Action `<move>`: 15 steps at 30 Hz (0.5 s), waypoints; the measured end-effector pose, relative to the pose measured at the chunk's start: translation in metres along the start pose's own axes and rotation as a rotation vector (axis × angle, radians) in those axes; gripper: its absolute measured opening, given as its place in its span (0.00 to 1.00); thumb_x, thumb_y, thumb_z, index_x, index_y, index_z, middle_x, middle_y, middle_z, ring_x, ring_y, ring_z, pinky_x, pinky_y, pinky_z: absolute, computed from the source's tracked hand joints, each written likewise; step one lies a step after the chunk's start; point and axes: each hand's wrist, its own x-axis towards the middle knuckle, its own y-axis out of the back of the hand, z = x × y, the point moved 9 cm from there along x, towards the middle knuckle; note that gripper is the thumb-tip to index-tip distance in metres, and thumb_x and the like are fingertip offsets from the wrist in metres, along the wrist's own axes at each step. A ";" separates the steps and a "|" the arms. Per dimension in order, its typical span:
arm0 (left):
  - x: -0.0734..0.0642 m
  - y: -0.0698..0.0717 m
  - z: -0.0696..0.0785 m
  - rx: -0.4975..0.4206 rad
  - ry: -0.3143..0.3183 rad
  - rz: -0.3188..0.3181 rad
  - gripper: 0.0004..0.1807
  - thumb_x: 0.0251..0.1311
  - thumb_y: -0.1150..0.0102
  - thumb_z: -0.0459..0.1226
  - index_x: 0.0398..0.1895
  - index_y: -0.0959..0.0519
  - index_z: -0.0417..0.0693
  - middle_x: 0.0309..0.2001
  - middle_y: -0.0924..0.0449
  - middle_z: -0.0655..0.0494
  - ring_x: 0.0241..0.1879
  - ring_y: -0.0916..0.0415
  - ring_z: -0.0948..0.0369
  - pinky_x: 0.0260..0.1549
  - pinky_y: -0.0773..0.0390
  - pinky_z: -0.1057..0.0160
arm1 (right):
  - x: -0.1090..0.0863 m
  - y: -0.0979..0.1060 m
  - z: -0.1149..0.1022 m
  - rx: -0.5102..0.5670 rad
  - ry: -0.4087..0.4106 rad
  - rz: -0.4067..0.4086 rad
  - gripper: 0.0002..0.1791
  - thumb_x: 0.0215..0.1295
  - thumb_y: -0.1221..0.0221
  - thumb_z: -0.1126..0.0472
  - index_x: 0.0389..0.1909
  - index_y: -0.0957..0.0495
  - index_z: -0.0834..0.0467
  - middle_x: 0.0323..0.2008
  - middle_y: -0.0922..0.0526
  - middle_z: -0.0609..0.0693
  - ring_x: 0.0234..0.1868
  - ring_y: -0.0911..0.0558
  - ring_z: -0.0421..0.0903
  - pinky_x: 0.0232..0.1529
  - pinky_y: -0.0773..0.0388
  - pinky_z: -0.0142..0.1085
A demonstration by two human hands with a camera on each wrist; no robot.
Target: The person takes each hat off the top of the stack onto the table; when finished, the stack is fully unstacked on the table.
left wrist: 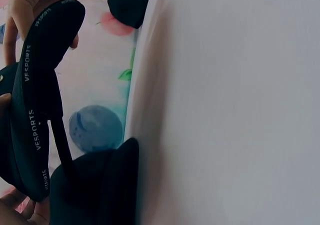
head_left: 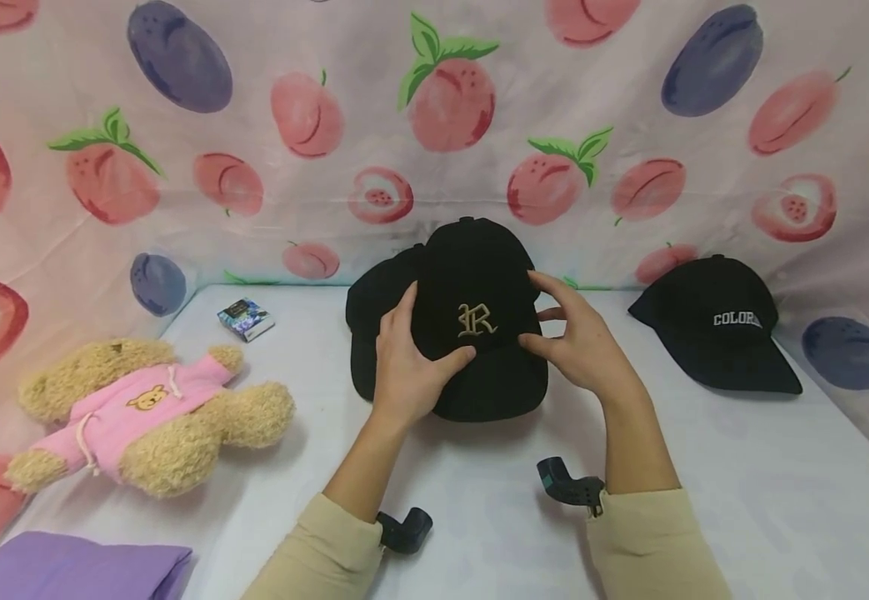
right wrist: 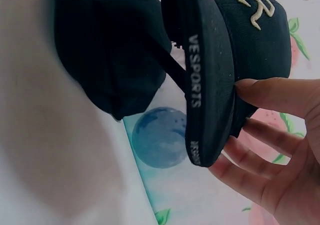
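My left grip (head_left: 412, 367) is part-way parted in a curved C, pinching the R cap (head_left: 476, 279) by its left side: the thumb presses on the front near where brim meets crown, and the fingers reach up along the crown's edge. My right grip (head_left: 582, 337) has a similar curve on the other side, its thumb at the brim seam, its index finger higher on the crown and the other fingers bent behind. My thumbs point inward, towards each other.

My wrists are bent a little, and both forearms reach forward from beige sleeves (head_left: 322, 550), the left slanting right, the right leaning slightly left. A black camera (head_left: 407, 531) sits at my left wrist, and another at my right.

The R cap is in front of me, its gold letter facing me, and the wrist views show its brim raised off the white worktop (head_left: 479, 508). Just behind it, partly covered, a second black cap (head_left: 374, 304) rests. Well off to the right sits the COLOR cap (head_left: 719, 321). To the left are a small box (head_left: 245, 320), a teddy (head_left: 160, 408) on its back in a pink hoodie and, nearest me, a folded purple cloth (head_left: 74, 567). A fruit-print curtain (head_left: 449, 179) hangs behind everything.
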 end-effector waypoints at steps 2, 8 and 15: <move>0.000 -0.004 0.002 -0.006 0.000 -0.001 0.58 0.50 0.21 0.46 0.83 0.46 0.66 0.75 0.40 0.51 0.73 0.44 0.49 0.71 0.37 0.39 | -0.001 0.003 0.002 -0.005 -0.002 0.003 0.47 0.67 0.33 0.64 0.82 0.46 0.45 0.80 0.41 0.54 0.70 0.26 0.61 0.58 0.19 0.59; 0.000 -0.013 0.003 -0.005 0.000 -0.015 0.58 0.51 0.21 0.47 0.83 0.46 0.65 0.75 0.40 0.50 0.73 0.44 0.49 0.71 0.35 0.41 | -0.004 0.010 0.005 -0.013 -0.003 0.017 0.48 0.67 0.32 0.64 0.82 0.46 0.45 0.80 0.40 0.55 0.69 0.25 0.61 0.58 0.20 0.60; 0.000 -0.017 0.003 -0.014 0.001 -0.020 0.58 0.50 0.21 0.46 0.83 0.46 0.64 0.75 0.40 0.50 0.73 0.43 0.49 0.71 0.35 0.42 | -0.005 0.013 0.007 -0.013 0.005 0.018 0.47 0.66 0.32 0.64 0.82 0.45 0.46 0.79 0.38 0.57 0.67 0.24 0.62 0.59 0.21 0.61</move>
